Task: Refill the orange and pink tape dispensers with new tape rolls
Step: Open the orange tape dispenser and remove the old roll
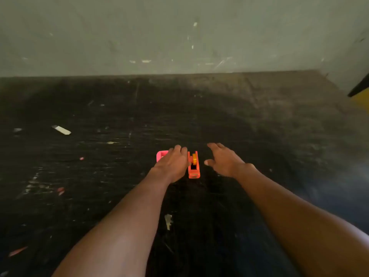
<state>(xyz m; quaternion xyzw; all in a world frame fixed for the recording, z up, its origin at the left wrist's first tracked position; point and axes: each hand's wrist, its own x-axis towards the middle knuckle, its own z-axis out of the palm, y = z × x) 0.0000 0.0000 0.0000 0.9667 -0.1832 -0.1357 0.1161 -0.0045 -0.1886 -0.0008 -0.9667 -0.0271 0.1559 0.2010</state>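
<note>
Orange dispenser [193,164]: on the dark worktop [259,120], centre, a yellow-orange spool seated in it.
Pink dispenser [161,155]: just left, mostly hidden.
Left hand [172,163]: fingers curled over the pink one (grip unclear).
Right hand [223,159]: spread, empty, just right.
Advice: steady the body, lift the spool straight out.
</note>
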